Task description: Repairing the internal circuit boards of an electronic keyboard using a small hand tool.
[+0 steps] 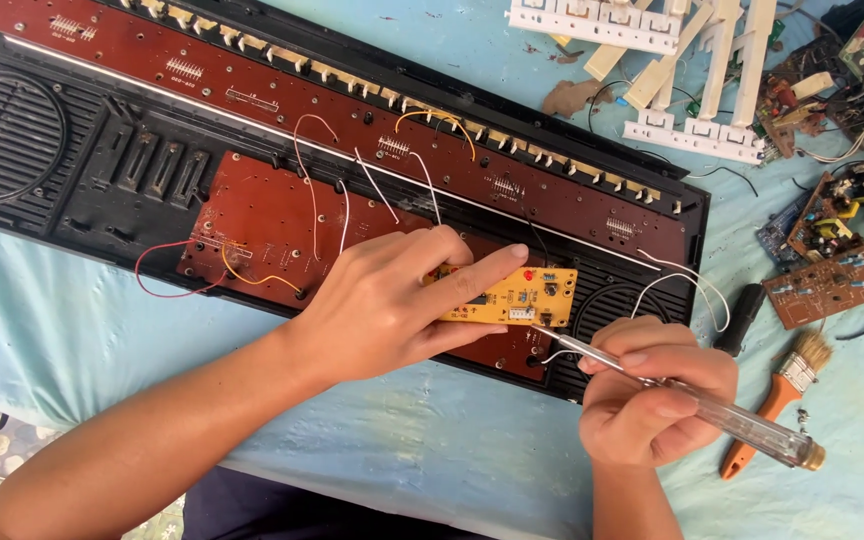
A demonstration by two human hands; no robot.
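Left hand lying flat and mostly open over the middle of the scene, fingers stretched to the right, index fingertip pressing down on a small yellow circuit board; gripping nothing, only pinning the board in place. Right hand at the near right, curled closed around a clear-handled screwdriver, thumb and forefinger pinching the shaft, metal tip touching the near right corner of the yellow board. Brass-coloured cap of the handle pointing away to the near right.

Yellow board resting on top of a red-brown circuit board, itself seated in the opened black keyboard casing stretching from far left to the centre right. Along the far edge of the casing, a long red-brown strip board with a row of pale contacts. Thin white, red and orange wires looping between the two brown boards; more white wires trailing off to the right of the yellow board, close to the screwdriver tip. Round speaker grille moulded into the casing at far left.

All of it spread on a pale blue cloth. To the right of the right hand, an orange-handled paintbrush, just beside the screwdriver's end. Further right, several loose brown circuit boards crowded with components. At the far right, white plastic key strips heaped together, well apart from both hands.
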